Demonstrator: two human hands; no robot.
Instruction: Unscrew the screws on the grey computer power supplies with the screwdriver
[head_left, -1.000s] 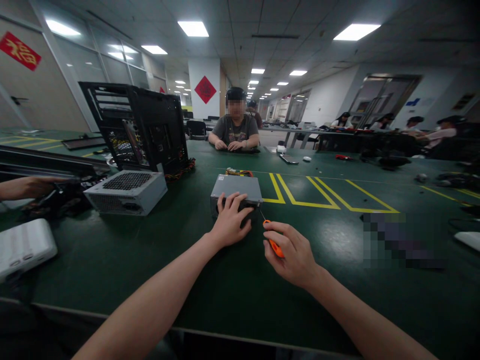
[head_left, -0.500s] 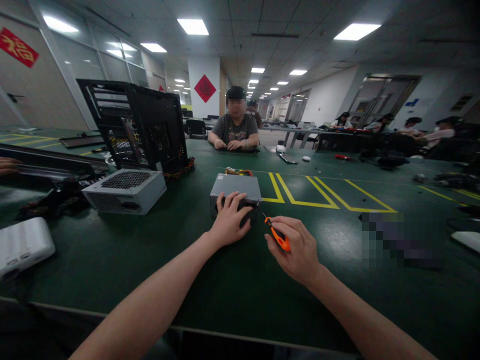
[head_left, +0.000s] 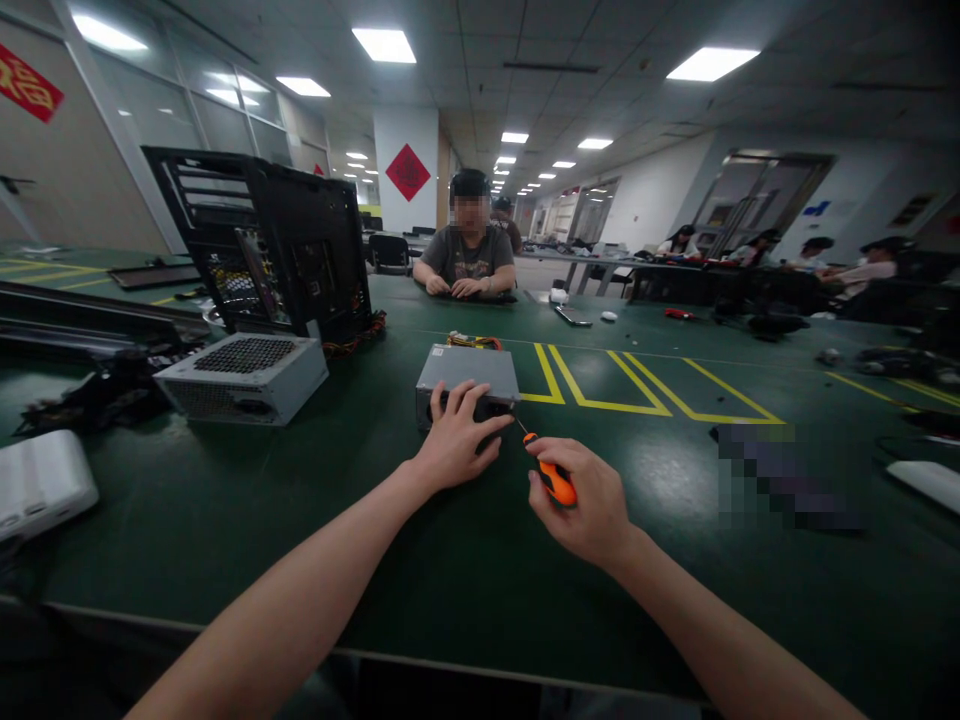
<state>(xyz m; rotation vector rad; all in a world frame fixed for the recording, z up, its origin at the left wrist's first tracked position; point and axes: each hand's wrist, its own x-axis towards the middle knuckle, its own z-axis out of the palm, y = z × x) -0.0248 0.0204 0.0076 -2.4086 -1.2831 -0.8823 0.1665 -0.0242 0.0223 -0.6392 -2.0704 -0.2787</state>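
A grey metal power supply unit [head_left: 469, 370] lies on the green table, with coloured cables behind it. My left hand [head_left: 459, 435] rests against its front and top edge, fingers spread, the index finger stretched toward the right front corner. In my right hand [head_left: 589, 495] is a screwdriver [head_left: 556, 484] with an orange and black handle. Its thin shaft slants up and left to that same corner, beside my left fingertip. The tip is too small to tell whether it sits in a screw.
To the left stand a second power supply [head_left: 247, 375] and an open black computer case [head_left: 270, 240]. A white device [head_left: 45, 485] lies at the near left. Across the table sits a person [head_left: 466, 250]. A phone [head_left: 572, 315] and a blurred-out dark object [head_left: 787, 480] lie to the right.
The whole view has shifted slightly to the left. Both hands keep nearly the same places at the power supply, and the screwdriver stays in my right hand.
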